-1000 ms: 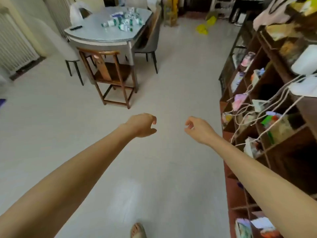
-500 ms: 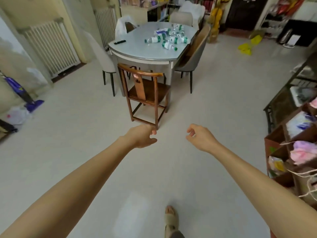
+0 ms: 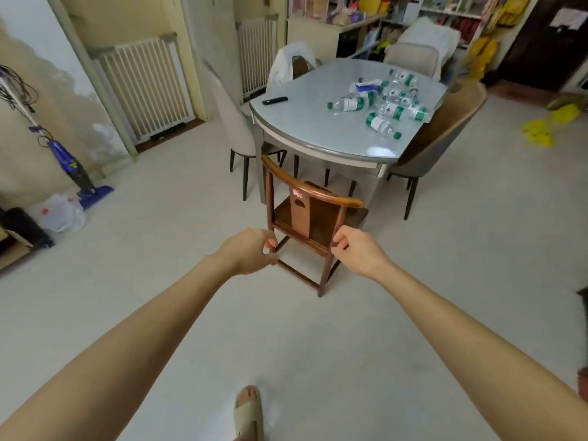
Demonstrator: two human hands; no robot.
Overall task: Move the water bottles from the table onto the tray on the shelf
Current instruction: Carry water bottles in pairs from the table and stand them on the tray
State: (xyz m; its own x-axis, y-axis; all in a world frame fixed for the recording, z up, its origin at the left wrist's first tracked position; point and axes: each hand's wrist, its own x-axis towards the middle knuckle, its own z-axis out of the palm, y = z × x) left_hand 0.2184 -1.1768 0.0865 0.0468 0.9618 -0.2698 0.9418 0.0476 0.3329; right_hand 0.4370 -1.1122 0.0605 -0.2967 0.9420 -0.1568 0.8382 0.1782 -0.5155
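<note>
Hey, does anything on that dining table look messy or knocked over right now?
Yes. The water bottles lie on their sides in a loose heap on the far right part of the table, none standing upright. One bottle has strayed toward the near edge. A dark remote lies apart, to their left.

One table [image 3: 305,128], five chairs [image 3: 313,214], roughly eight water bottles [image 3: 381,124].
</note>
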